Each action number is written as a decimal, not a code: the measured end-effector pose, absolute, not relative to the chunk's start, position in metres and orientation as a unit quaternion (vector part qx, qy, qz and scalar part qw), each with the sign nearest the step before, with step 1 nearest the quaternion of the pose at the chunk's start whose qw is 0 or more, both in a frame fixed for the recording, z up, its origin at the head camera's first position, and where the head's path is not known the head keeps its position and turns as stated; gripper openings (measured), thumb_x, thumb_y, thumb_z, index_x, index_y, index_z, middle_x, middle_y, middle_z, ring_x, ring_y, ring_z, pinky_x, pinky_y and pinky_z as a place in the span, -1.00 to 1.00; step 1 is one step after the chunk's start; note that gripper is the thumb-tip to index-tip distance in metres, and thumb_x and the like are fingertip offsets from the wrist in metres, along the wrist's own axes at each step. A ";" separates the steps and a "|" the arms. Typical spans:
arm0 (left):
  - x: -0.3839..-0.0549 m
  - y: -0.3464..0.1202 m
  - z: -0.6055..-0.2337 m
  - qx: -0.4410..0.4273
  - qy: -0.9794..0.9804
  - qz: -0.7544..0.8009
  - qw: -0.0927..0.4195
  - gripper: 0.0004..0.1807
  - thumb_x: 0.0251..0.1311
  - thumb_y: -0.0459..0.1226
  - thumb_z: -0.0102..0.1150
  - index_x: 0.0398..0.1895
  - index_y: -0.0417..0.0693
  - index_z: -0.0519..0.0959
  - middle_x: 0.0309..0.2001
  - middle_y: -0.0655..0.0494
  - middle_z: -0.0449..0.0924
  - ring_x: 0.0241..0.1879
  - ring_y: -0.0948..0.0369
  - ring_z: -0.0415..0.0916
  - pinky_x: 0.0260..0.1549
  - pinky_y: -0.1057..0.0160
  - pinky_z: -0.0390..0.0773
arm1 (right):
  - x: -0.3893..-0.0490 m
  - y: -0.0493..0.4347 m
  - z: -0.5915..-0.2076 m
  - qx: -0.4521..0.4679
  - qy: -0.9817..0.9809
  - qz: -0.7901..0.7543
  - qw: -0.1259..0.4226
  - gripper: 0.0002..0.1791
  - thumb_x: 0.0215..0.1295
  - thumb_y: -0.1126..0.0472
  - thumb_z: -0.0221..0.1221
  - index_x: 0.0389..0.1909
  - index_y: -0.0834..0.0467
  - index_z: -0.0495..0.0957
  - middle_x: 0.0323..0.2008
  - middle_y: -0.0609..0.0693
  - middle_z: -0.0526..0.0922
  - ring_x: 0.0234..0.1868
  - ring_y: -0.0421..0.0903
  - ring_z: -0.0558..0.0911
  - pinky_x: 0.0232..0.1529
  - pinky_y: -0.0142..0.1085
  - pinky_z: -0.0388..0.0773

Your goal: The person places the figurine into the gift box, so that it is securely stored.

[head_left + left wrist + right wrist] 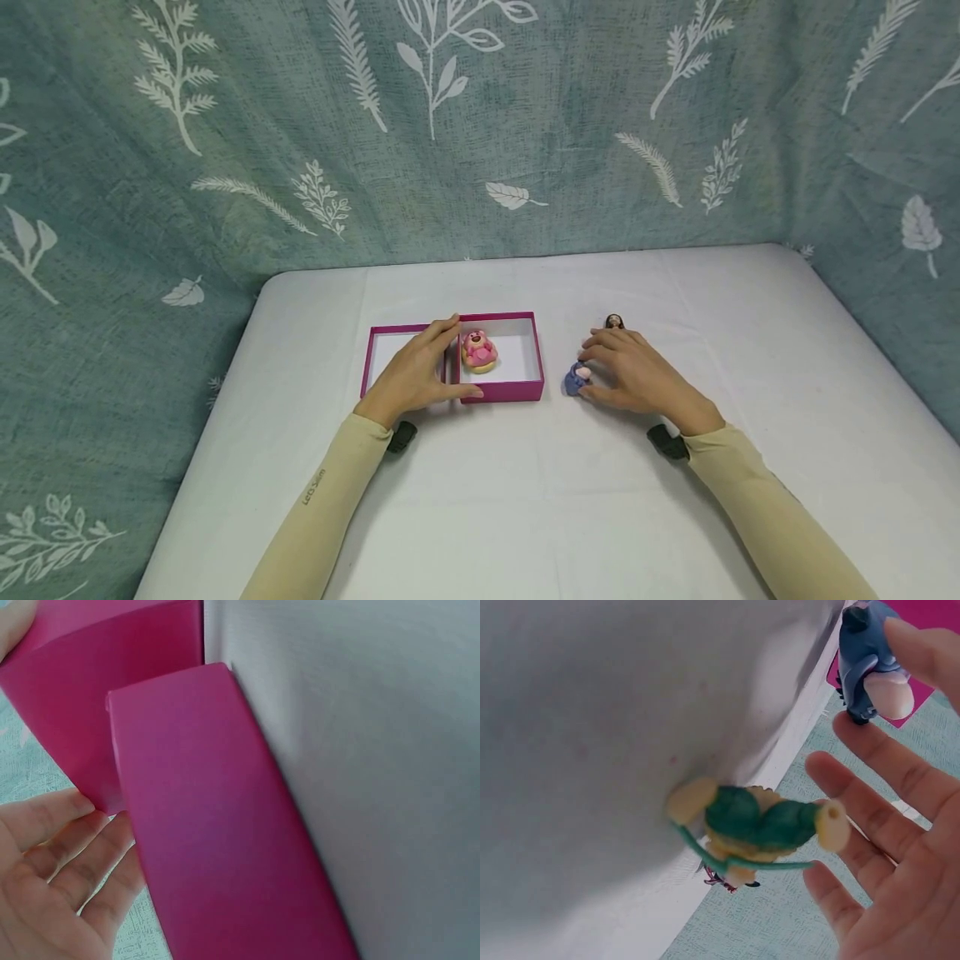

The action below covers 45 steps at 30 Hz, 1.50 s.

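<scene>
My left hand (416,375) spans the left side of a magenta open box (501,392), thumb on its front wall and fingertips at the back corner. Inside the box sits a pink bear figurine (478,350) on a yellow base. To the right, my right hand (637,371) pinches a small blue donkey figurine (870,664) between thumb and index finger, its underside seen in the right wrist view. Below the other fingers there, a green and cream figurine (761,821) stands. In the head view, a dark-topped figurine (614,320) shows behind the right hand, mostly hidden.
A shallow magenta lid or tray (367,362) with a white inside lies left of the box, partly under my left hand. Both stand on a white-covered table (480,517). A green leaf-patterned curtain (570,108) hangs behind the table and along its sides.
</scene>
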<state>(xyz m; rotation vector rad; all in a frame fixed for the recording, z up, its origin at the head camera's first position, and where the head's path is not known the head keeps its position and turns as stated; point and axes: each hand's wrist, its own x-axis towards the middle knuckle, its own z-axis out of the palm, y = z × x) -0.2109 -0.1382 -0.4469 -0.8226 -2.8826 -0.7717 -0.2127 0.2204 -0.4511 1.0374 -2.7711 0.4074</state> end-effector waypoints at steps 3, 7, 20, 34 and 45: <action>-0.211 -0.138 -0.447 -0.264 -0.931 -0.250 0.023 0.13 -0.10 0.31 0.38 0.47 -0.13 0.24 0.50 0.13 0.13 0.40 0.07 0.26 0.33 0.01 0.36 | -0.213 0.221 -0.451 0.349 -0.923 0.142 0.076 -0.51 0.04 -0.05 0.42 -0.09 0.17 0.64 0.05 0.11 0.59 0.24 0.16 0.45 0.26 0.14 0.30; -0.210 -0.138 -0.447 -0.263 -0.932 -0.250 0.024 0.14 -0.10 0.32 0.37 0.47 -0.12 0.23 0.51 0.13 0.13 0.41 0.07 0.26 0.33 0.01 0.37 | -0.213 0.222 -0.451 0.357 -0.918 0.154 0.082 -0.52 0.04 -0.05 0.43 -0.09 0.17 0.65 0.05 0.11 0.59 0.24 0.16 0.45 0.26 0.15 0.30; -0.211 -0.137 -0.447 -0.263 -0.931 -0.251 0.023 0.13 -0.09 0.31 0.37 0.47 -0.11 0.24 0.51 0.13 0.13 0.41 0.07 0.25 0.32 0.00 0.37 | -0.212 0.225 -0.447 0.374 -0.904 0.175 0.113 -0.50 -0.02 0.02 0.48 -0.07 0.18 0.64 0.06 0.16 0.57 0.11 0.14 0.51 0.19 0.12 0.34; -0.211 -0.137 -0.447 -0.262 -0.932 -0.248 0.025 0.14 -0.10 0.33 0.36 0.47 -0.09 0.24 0.50 0.13 0.13 0.41 0.07 0.26 0.33 0.01 0.37 | -0.214 0.224 -0.447 0.376 -0.901 0.186 0.111 -0.53 0.00 0.05 0.47 -0.07 0.15 0.63 0.06 0.15 0.58 0.08 0.09 0.51 0.16 0.10 0.35; -0.211 -0.137 -0.446 -0.263 -0.932 -0.249 0.026 0.13 -0.11 0.31 0.38 0.47 -0.11 0.24 0.50 0.14 0.14 0.40 0.09 0.27 0.32 0.02 0.38 | -0.214 0.224 -0.448 0.370 -0.904 0.188 0.103 -0.52 0.01 0.04 0.47 -0.05 0.14 0.64 0.07 0.14 0.58 0.08 0.09 0.51 0.17 0.10 0.36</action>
